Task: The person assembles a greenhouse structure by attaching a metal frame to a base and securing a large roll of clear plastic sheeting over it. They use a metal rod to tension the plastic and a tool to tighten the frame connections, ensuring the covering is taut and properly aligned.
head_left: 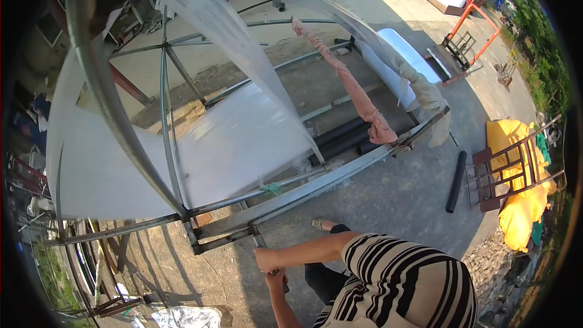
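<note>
My right hand (267,259) and my left hand (276,279) are closed close together around a short metal bar (259,238) with a dark lower end. Its upper end meets the near corner of a large metal frame (225,241); whether it is fixed there I cannot tell. My right arm reaches across from the right in a striped sleeve, while the left forearm rises from the lower edge. Translucent sheeting (243,146) hangs over the frame's curved tubes (115,109). A green tie (271,188) is knotted on a rail.
A pink-wrapped pole (352,88) and black pipes (340,140) lie within the frame. To the right are a black tube (456,182), a brown metal rack (513,173) and yellow sacks (516,222). An orange-handled cart (464,48) stands farther back. White crumpled sheeting (187,317) lies below.
</note>
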A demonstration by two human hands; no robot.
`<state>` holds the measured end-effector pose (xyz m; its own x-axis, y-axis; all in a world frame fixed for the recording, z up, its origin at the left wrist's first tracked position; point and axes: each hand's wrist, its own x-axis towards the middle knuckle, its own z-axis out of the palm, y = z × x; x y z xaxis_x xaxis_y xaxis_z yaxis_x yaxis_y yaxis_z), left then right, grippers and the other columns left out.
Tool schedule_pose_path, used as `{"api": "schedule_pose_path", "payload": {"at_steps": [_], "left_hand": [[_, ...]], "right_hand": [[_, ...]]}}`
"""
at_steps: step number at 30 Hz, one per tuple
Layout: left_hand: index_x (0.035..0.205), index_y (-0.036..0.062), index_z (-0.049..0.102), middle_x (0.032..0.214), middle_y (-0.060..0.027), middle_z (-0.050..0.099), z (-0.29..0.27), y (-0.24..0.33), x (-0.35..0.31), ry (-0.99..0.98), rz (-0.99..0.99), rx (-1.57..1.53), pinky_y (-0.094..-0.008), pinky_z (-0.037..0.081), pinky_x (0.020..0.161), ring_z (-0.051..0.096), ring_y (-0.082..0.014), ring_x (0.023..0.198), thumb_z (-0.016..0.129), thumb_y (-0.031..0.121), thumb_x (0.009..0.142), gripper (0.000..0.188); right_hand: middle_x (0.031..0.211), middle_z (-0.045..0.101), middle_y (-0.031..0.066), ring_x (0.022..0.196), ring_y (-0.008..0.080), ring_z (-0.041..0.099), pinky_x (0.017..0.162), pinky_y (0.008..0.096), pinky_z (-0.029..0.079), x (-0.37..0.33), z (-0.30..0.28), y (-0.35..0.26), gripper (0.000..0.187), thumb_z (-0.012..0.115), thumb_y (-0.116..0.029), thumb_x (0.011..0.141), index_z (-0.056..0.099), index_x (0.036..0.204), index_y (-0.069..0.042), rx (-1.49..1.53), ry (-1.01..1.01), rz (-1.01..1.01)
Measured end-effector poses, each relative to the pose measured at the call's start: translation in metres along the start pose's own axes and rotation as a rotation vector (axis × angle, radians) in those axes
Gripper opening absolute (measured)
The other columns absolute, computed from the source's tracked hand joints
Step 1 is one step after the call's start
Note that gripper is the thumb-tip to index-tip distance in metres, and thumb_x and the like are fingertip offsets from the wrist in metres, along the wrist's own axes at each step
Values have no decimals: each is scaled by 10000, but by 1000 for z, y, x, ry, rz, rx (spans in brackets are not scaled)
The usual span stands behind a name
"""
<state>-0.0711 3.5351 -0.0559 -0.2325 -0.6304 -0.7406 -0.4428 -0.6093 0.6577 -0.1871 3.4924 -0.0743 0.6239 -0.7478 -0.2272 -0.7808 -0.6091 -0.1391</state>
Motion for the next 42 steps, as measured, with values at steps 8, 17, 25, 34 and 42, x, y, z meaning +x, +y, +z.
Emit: {"api": "schedule_pose_path", "payload": {"at_steps": [8, 17, 25, 34, 42], "left_hand": [[848, 24, 496, 538, -42, 520, -44, 129, -152, 45, 119, 216, -255, 386, 364, 487, -119, 391, 678, 35, 732, 216], [976, 10, 532, 644, -138, 564, -209, 202, -173, 610, 294, 891, -362, 430, 489, 542, -223, 499, 622, 179, 732, 310], [1089, 42, 587, 752, -203, 629, -322, 170, -53, 877, 355, 971, -476, 466, 646, 603, -394, 705, 602, 96, 630, 463], [809, 29, 617, 660, -191, 613, -291, 17, 108, 633, 272, 792, -468, 465, 562, 604, -390, 634, 638, 220, 653, 247], [772, 48, 537, 531, -63, 551, -108, -58, 119, 209, 94, 213, -309, 401, 369, 518, -132, 400, 693, 148, 719, 194]], "right_hand": [[585, 594, 19, 520, 209, 556, 553, 381, 389, -49, -177, 2, 279, 551, -292, 807, 572, 563, -158, 242, 734, -311], [548, 554, 71, 550, 275, 568, 522, 396, 447, 122, -305, -11, 216, 602, -222, 708, 535, 555, -86, 485, 1121, -393], [571, 584, 94, 599, 292, 601, 578, 405, 475, 305, -264, -30, 266, 580, -320, 735, 603, 606, -89, 501, 727, -195], [589, 610, 74, 617, 235, 605, 578, 375, 446, 351, -49, -19, 292, 527, -309, 798, 617, 586, -129, 439, 493, 102], [703, 665, -45, 711, 138, 594, 748, 366, 350, 162, 68, -20, 117, 603, -246, 704, 710, 688, -202, -32, 27, 226]]}}
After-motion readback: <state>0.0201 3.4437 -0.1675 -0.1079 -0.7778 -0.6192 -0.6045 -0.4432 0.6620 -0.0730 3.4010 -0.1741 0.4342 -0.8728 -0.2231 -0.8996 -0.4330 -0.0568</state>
